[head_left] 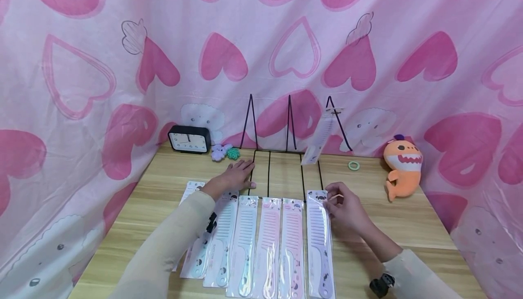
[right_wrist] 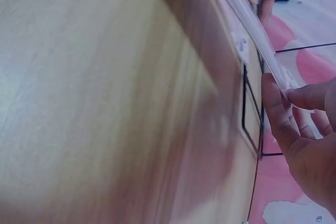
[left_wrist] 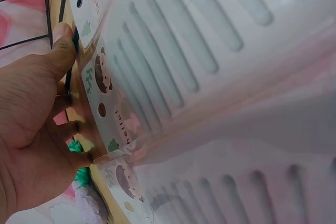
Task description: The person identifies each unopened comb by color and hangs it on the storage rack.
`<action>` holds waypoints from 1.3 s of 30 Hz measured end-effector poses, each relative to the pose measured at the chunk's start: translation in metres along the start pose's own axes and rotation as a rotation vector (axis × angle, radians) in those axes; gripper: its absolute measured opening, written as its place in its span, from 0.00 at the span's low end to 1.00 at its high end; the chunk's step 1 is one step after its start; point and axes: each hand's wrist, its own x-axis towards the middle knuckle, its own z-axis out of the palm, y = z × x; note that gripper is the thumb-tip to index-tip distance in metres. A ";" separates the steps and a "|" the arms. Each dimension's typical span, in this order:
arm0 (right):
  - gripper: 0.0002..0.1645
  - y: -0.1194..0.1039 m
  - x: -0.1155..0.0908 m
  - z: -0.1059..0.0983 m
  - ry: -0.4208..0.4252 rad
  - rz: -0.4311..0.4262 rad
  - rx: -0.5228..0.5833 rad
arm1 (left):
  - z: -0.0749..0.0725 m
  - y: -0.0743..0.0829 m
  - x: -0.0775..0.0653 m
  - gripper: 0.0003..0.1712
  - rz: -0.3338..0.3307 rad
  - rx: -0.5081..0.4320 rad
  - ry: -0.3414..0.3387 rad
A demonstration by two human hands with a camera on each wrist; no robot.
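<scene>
My right hand [head_left: 346, 206] pinches the upper edge of a packaged purple comb [head_left: 318, 244], at the right end of a row of packaged combs. In the right wrist view the clear sleeve [right_wrist: 257, 30] runs up to the thumb and finger. My left hand [head_left: 234, 177] lies with fingers spread over the left side of a black wire rack [head_left: 268, 172], beyond the upper ends of the left combs. In the left wrist view that hand [left_wrist: 31, 124] is beside a packaged pale-green comb [left_wrist: 168, 51], holding nothing. Another packaged comb [head_left: 320, 138] hangs at the rack's right prong.
A black alarm clock [head_left: 189, 139], a purple toy [head_left: 219, 153] and a green toy [head_left: 233, 154] stand at the back left. To the right are a green ring [head_left: 353, 166] and an orange shark plush [head_left: 403, 167]. Heart-printed curtain [head_left: 261, 54] closes off the back and sides.
</scene>
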 end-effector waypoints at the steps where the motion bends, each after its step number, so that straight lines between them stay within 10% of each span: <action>1: 0.25 -0.002 0.000 -0.001 0.005 0.002 0.031 | 0.000 0.000 0.000 0.56 0.001 0.002 -0.001; 39: 0.19 -0.066 -0.009 -0.056 0.249 -0.067 0.072 | 0.001 -0.001 0.003 0.56 -0.014 0.021 -0.009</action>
